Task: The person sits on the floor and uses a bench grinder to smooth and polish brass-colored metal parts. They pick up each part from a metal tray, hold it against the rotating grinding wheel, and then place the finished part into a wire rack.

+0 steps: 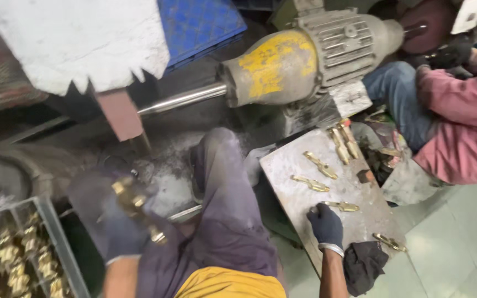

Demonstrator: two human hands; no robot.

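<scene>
The gloved left hand (121, 223) at seven o'clock grips a blurred brass fitting (134, 205). At five o'clock the gloved right hand (325, 222), fingers curled, touches a brass piece (344, 206) on the grey metal plate (354, 221). Beyond, at one o'clock, sits a yellow motor (305, 63); a crate (51, 237) is cut off at eight o'clock.
</scene>
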